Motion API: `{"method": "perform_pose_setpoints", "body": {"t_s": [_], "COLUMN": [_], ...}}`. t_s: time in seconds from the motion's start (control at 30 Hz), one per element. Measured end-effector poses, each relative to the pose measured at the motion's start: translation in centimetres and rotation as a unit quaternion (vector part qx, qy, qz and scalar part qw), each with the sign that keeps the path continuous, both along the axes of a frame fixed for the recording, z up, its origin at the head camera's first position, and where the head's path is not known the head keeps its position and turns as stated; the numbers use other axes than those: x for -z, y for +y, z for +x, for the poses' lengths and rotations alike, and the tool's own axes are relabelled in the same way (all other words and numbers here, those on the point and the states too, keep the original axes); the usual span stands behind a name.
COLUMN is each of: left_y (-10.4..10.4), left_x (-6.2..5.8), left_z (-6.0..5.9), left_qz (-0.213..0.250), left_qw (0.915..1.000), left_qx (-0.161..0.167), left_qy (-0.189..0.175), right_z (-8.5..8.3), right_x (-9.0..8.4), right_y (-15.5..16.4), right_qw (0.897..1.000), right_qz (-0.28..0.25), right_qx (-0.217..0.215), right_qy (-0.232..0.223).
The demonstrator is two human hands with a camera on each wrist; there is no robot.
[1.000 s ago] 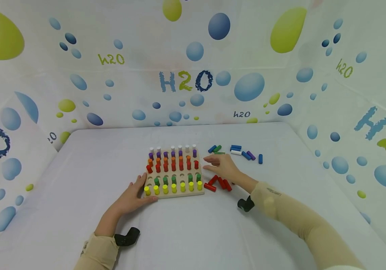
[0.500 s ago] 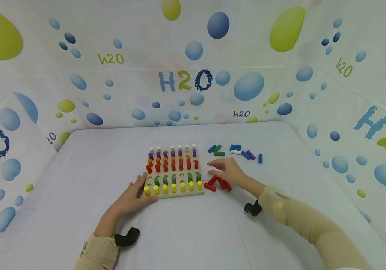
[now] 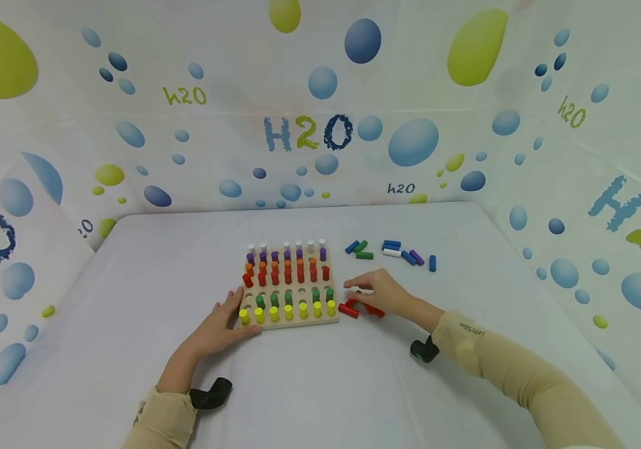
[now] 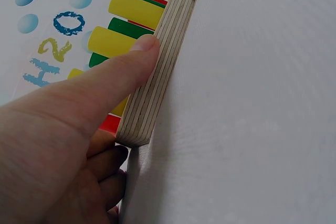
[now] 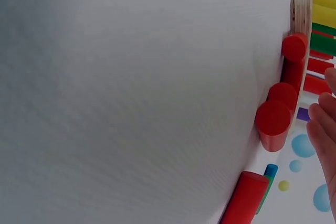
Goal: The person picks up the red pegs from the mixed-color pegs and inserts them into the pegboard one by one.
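right hand: the right hand (image 3: pixel 379 294) has come back from the far pegs and dropped toward the red pegs (image 3: pixel 361 307) lying just right of the peg board (image 3: pixel 289 319); 1 s ago it was higher up, near the board's right edge.
right grip: fingers curved down over the red pegs, w/ something pale at the fingertips; can't tell whether it holds anything. Wrist view shows only fingertips (image 5: pixel 324 124) at the frame edge, no grasp visible.
left hand: the left hand (image 3: pixel 221 325) hasn't moved; thumb (image 4: pixel 113 80) lies straight along the board's near-left corner, fingers flat beside it, steadying, gripping nothing.
meaning: prob. a red peg is the next pick; the board's red row looks one short at most, and the green row has several open holes.
pegs on board: rows back to front white, purple, orange, red, green, yellow; yellow row (image 3: pixel 289 310) full.
loose pegs: blue, green, white, purple ones (image 3: pixel 392 251) scattered well behind the right hand, untouched.
surface: white cloth-covered surface (image 3: pixel 320 386), board about centre.
room: walls on 3 sides draped w/ white sheeting printed w/ blue and green bubbles and "H2O" (image 3: pixel 307 134).
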State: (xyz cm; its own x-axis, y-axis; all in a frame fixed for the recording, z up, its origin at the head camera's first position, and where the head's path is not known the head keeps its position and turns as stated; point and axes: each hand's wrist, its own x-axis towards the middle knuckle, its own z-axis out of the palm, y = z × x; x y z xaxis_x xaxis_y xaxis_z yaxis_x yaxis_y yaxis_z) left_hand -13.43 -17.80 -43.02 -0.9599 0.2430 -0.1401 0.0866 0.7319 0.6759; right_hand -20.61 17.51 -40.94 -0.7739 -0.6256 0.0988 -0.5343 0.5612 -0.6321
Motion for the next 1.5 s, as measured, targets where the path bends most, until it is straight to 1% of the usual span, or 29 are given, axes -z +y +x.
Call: {"method": "perform_pose_setpoints", "body": {"t_s": [0.2, 0.47, 0.57, 0.77, 0.9, 0.97, 1.1, 1.2, 1.37, 1.5], "left_y": [0.1, 0.1, 0.0, 0.0, 0.0, 0.0, 0.0, 0.0, 0.0, 0.0], "left_x": [-0.2, -0.3, -0.3, -0.2, -0.1, -0.1, -0.1, -0.1, -0.1, -0.1], "left_z": [0.1, 0.1, 0.0, 0.0, 0.0, 0.0, 0.0, 0.0, 0.0, -0.1], "left_qz": [0.001, -0.004, -0.003, -0.004, -0.005, -0.005, -0.004, -0.003, 0.0, 0.001], "left_qw": [1.0, 1.0, 1.0, 1.0, 1.0, 0.9999, 1.0, 1.0, 1.0, 1.0], "left_qx": [0.003, -0.001, 0.0, -0.003, -0.006, -0.007, -0.006, -0.002, 0.002, 0.005], "left_qy": [0.003, -0.001, -0.002, -0.003, -0.005, -0.006, -0.004, -0.001, 0.002, 0.003], "right_z": [0.0, 0.0, 0.0, 0.3, 0.5, 0.5, 0.5, 0.5, 0.4, 0.0], "right_x": [0.3, 0.3, 0.2, -0.3, -0.4, -0.5, -0.6, -0.7, -0.6, -0.5], "right_y": [0.0, -0.1, -0.3, -0.8, -1.1, -1.2, -1.4, -1.4, -1.1, -0.8], "right_qw": [0.998, 0.99, 0.984, 0.968, 0.962, 0.961, 0.962, 0.966, 0.983, 0.994], "right_qz": [0.043, 0.1, 0.133, 0.203, 0.22, 0.221, 0.222, 0.213, 0.159, 0.103], "right_qx": [-0.045, -0.085, -0.095, -0.112, -0.117, -0.117, -0.115, -0.102, -0.064, -0.031], "right_qy": [0.031, 0.05, 0.065, 0.095, 0.11, 0.114, 0.113, 0.102, 0.062, 0.016]}}
